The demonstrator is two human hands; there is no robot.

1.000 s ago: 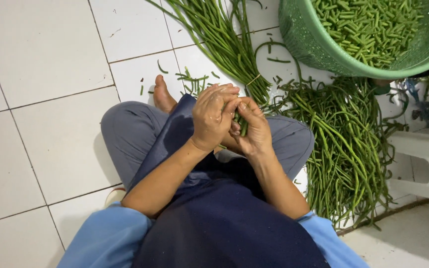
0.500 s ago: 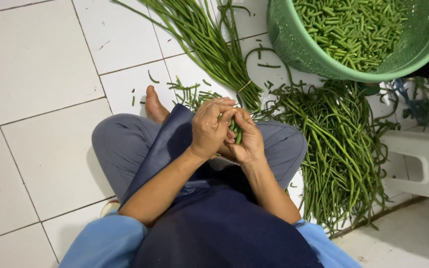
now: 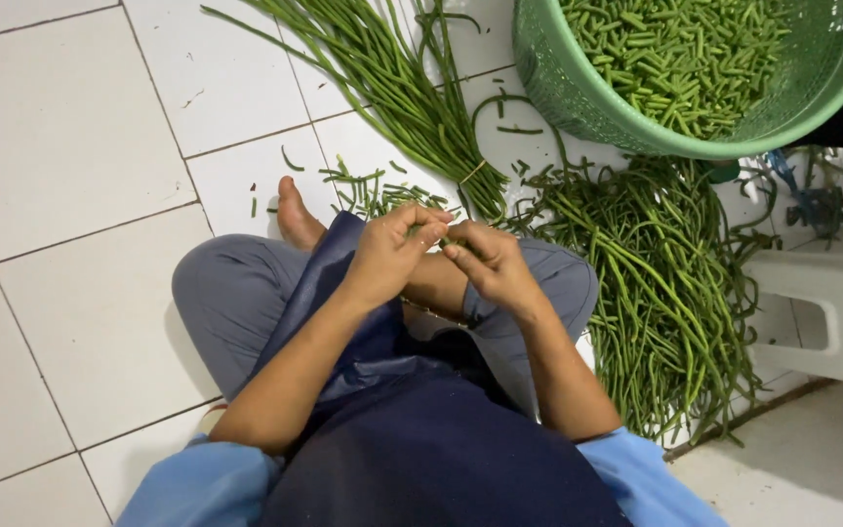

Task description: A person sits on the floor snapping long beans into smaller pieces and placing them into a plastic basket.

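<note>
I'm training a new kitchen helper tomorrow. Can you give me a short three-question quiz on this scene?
1. True or false: the green basket holds cut bean pieces.
2. Multiple choice: the tied bundle of long beans lies A) in the basket, B) on the tiled floor, C) on the white stool.
3. Fill in: the left hand and right hand meet above the person's ____.

Key: 1. true. 2. B. 3. lap; they pinch something small between the fingertips, too hidden to name surely.
</note>
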